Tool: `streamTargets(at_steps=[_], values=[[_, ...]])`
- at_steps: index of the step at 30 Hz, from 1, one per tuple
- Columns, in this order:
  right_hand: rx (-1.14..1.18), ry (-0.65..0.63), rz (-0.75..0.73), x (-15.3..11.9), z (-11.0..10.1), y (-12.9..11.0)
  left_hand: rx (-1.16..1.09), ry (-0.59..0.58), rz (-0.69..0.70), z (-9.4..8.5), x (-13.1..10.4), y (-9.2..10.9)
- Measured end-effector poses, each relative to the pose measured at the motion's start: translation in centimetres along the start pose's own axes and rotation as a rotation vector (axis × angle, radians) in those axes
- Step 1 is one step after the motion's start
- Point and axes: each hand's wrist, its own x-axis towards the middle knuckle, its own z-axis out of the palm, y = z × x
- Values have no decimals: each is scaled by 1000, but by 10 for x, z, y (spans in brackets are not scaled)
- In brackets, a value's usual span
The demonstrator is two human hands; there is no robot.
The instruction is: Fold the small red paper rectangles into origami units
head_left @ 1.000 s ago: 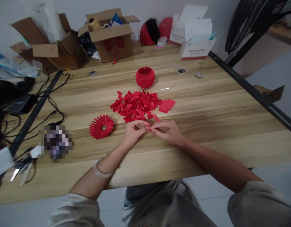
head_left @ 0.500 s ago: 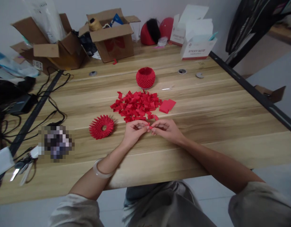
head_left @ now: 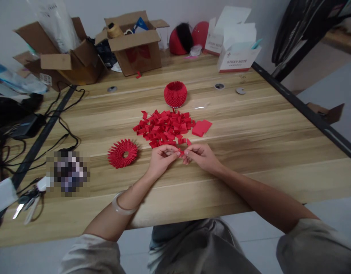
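Observation:
Between my fingertips is a small red paper piece (head_left: 181, 152). My left hand (head_left: 163, 158) pinches it from the left, and my right hand (head_left: 202, 156) pinches it from the right. Just beyond both hands lies a loose pile of folded red paper pieces (head_left: 165, 125), with flat red paper sheets (head_left: 202, 128) at its right. A spiky red paper ring (head_left: 122, 153) rests left of my left hand. Behind the pile stands a round red paper bowl (head_left: 175, 94), upright with its opening on top.
Open cardboard boxes (head_left: 141, 57) stand at the back, with sticky note boxes (head_left: 237, 59) at the back right. Black cables (head_left: 61, 121), keys (head_left: 29, 199) and a blurred-out item (head_left: 69, 171) lie on the left of the wooden table (head_left: 263, 144).
The fingers of my right hand have shifted slightly around the small red piece. My left hand and the things on the table look unmoved.

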Motion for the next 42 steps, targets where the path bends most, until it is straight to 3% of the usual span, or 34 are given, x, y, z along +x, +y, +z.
streamTargets(at_steps=[8,13,18,21,26,31,34,42], values=[[-125,111,-123,-5,4,6,-5,-22,-20,3,-1,3],[-451,170,-366,-9,2,3,-32,-53,-47,4,-1,0],[-598,116,-639,-7,-3,0,-218,-50,-182,3,0,1],[-643,66,-674,-6,-5,1,-307,-44,-267,3,1,4],[-556,40,-590,-5,-5,-1,-282,-42,-242,2,1,4],[-147,0,-205,-2,-7,-4,-179,-12,-158,1,2,-2],[-38,-34,-37,0,-8,-4,-154,-26,-121,-1,3,-3],[23,-97,43,1,-5,-1,-93,-46,-97,-1,1,-4]])
